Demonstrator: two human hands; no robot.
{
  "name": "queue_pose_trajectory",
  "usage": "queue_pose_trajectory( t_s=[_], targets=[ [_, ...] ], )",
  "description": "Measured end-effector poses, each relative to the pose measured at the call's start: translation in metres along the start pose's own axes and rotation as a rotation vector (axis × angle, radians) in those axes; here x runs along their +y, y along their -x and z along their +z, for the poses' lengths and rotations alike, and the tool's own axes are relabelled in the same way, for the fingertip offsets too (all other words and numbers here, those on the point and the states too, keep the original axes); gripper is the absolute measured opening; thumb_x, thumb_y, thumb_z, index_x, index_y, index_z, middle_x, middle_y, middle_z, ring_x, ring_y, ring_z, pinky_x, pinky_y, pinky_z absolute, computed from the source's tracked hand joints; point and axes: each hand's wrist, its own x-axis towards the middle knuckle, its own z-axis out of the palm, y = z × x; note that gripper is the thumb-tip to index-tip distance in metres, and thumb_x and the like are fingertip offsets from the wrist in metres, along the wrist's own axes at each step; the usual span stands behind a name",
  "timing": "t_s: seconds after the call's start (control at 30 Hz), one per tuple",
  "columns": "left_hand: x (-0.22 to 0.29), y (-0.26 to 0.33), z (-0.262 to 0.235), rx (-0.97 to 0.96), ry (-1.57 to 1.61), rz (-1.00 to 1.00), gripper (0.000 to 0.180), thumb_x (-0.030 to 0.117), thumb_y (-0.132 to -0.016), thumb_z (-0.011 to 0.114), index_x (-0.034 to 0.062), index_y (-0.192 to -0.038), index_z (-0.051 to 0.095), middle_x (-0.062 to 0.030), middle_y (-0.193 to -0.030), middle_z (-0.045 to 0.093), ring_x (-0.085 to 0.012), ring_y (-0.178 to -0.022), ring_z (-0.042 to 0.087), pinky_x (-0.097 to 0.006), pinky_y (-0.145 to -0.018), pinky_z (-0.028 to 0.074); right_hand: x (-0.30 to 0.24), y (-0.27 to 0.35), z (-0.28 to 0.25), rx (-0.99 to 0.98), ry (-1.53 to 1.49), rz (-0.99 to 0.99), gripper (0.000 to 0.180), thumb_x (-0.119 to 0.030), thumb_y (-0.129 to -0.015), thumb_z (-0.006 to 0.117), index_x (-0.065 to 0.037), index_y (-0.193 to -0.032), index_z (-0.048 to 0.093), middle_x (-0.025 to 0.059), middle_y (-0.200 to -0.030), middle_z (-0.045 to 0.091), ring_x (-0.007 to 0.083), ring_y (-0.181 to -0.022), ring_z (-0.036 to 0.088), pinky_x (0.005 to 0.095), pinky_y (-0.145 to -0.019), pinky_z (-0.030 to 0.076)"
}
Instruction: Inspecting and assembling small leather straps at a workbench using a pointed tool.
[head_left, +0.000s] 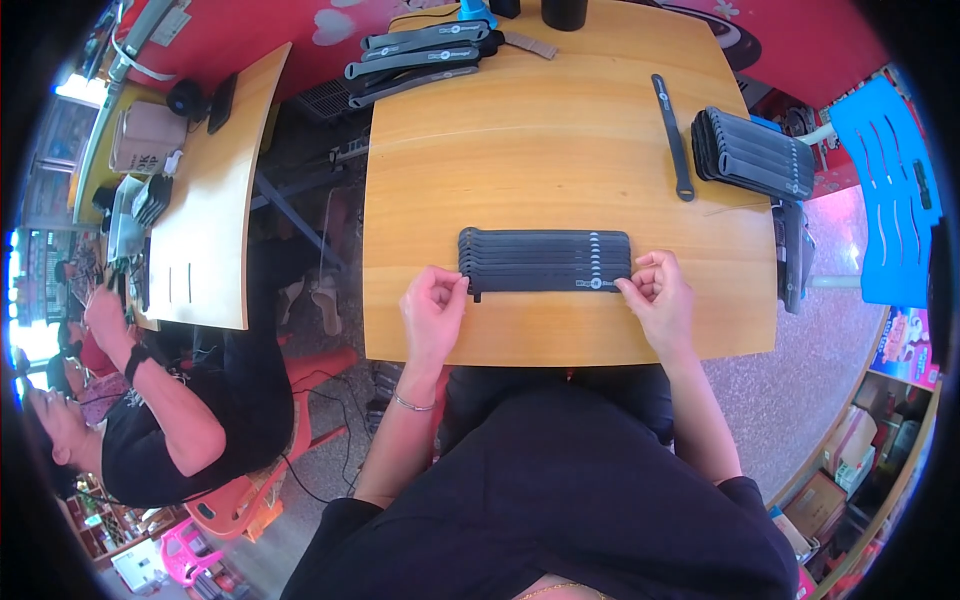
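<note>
Several flat dark grey straps lie overlapped in a fanned row near the table's front edge, each with a rounded, slotted end at the left and a pale printed mark toward the right. The nearest strap runs along the front of this row. At its left end, my left hand is closed, thumb and fingertips pinching the strap. My right hand pinches the same strap's right end, its other fingers curled. Both forearms rest near the table edge.
A single strap lies farther right, beside a thick stack of straps. More straps are heaped at the table's far left corner, near a black cup. A blue slotted panel stands at right. Another person sits at a left-hand table.
</note>
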Motion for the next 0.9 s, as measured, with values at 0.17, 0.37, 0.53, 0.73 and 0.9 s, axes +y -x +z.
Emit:
queue_pose_trajectory(
  t_s=[0.17,0.37,0.53,0.73,0.9],
  targets=[
    [0.0003,0.0001,-0.0002,-0.005,0.001,-0.013,0.007,-0.002,-0.083,0.064,-0.0004,-0.081,0.057,0.0011,-0.056,0.053,-0.0017,-0.048,0.048,-0.018,-0.045,0.034,0.0006,-0.0003,0.0002,-0.003,0.012,0.009,0.035,-0.005,-0.076,0.073,-0.005,-0.1,0.049,0.0029,-0.067,0.06,0.0071,-0.056,0.056,0.0208,-0.053,0.045],
    [-0.0009,-0.0005,-0.0009,-0.009,-0.019,0.002,0.007,-0.002,-0.083,0.063,-0.0003,-0.08,0.057,0.0014,-0.056,0.053,-0.0015,-0.048,0.047,-0.018,-0.045,0.034,0.0015,0.0,0.0011,0.004,0.006,0.0,0.035,-0.005,-0.075,0.074,-0.006,-0.1,0.049,0.0026,-0.067,0.06,0.0069,-0.055,0.055,0.021,-0.052,0.045],
    [0.0027,0.0008,0.0,-0.004,-0.013,0.002,0.007,-0.002,-0.083,0.063,-0.0003,-0.08,0.057,0.0017,-0.056,0.053,-0.0017,-0.048,0.048,-0.018,-0.045,0.035,0.0028,0.0004,0.0028,0.033,0.042,-0.018,0.035,-0.004,-0.074,0.074,-0.005,-0.098,0.049,0.0021,-0.066,0.058,0.0069,-0.054,0.054,0.0213,-0.051,0.044],
    [0.0016,0.0019,-0.0009,-0.002,0.007,0.001,0.006,-0.002,-0.083,0.063,-0.0004,-0.081,0.057,0.0009,-0.058,0.054,-0.0024,-0.05,0.049,-0.018,-0.046,0.036,0.0031,0.0012,0.0049,0.041,0.022,-0.028,0.034,-0.003,-0.074,0.074,-0.005,-0.098,0.05,0.0018,-0.065,0.057,0.0065,-0.053,0.052,0.0213,-0.05,0.043],
    [-0.0015,0.0014,-0.0022,0.0,-0.01,0.011,0.007,-0.003,-0.082,0.064,-0.0001,-0.08,0.057,0.0004,-0.061,0.054,-0.0028,-0.052,0.05,-0.018,-0.046,0.037,0.0035,0.0016,0.0052,0.017,-0.002,-0.041,0.034,0.004,-0.077,0.07,-0.004,-0.101,0.047,0.0017,-0.071,0.053,0.0043,-0.054,0.05,0.0175,-0.048,0.041]
  ],
)
